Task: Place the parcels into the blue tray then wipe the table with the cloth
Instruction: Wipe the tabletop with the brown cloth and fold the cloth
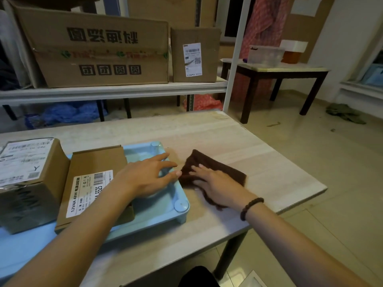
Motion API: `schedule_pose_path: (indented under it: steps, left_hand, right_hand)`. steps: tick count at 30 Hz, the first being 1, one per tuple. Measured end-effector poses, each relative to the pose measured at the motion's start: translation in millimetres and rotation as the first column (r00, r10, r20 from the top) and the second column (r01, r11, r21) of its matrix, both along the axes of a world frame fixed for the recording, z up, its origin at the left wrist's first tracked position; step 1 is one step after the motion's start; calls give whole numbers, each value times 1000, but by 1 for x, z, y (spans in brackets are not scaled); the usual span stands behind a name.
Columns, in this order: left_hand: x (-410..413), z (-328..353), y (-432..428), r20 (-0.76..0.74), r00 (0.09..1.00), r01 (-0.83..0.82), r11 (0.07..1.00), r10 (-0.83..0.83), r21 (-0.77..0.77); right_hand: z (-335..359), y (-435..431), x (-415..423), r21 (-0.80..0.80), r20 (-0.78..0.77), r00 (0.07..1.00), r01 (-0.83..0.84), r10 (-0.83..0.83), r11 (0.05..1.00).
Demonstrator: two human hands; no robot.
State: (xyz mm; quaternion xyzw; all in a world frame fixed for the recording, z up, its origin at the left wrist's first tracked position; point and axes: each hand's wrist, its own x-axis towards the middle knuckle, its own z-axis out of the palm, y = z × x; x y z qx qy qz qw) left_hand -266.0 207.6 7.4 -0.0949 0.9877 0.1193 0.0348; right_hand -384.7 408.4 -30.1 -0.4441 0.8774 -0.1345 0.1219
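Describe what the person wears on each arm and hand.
Both forearms are bare, with no sleeves or gloves in view. The right hand has a bracelet of dark round beads at its wrist. The left hand and wrist carry nothing: no watch or ring shows.

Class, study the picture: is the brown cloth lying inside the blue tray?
No, the brown cloth lies on the table just beside the blue tray, under the flat right hand.
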Motion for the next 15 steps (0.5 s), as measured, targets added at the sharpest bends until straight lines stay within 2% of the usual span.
schedule_pose_path:
  steps: [2, 4, 6, 8, 11, 15]
  left_hand:
    - [0, -1, -2, -1, 1000, -1, 1000, 1, 3]
    - [0, -2, -2, -2, 1000, -4, 1000, 4, 0]
    - [0, -1, -2, -4, 1000, -2, 1000, 2, -4]
    - [1, -1, -1, -6, 1000, -5, 1000, 5, -1]
    - [1, 0, 0, -9, 1000, -7, 1000, 7, 2]
    - [0, -3, -2, -12, 1000, -6, 1000, 6, 8]
  right_hand:
    - [7, 24, -19, 46, -38, 994, 103, -101, 994]
    - [9, 58, -45, 18, -41, 956, 291, -290, 957]
    - [7, 97, -73, -41, -51, 870, 488, -490, 872]
    - [5, 122, -89, -32, -64, 795, 603, -604, 797]
    - [7, 113, -76, -14, -76, 798, 599, -598, 801]
    - [5, 54, -8, 6, -22, 943, 333, -333, 943]
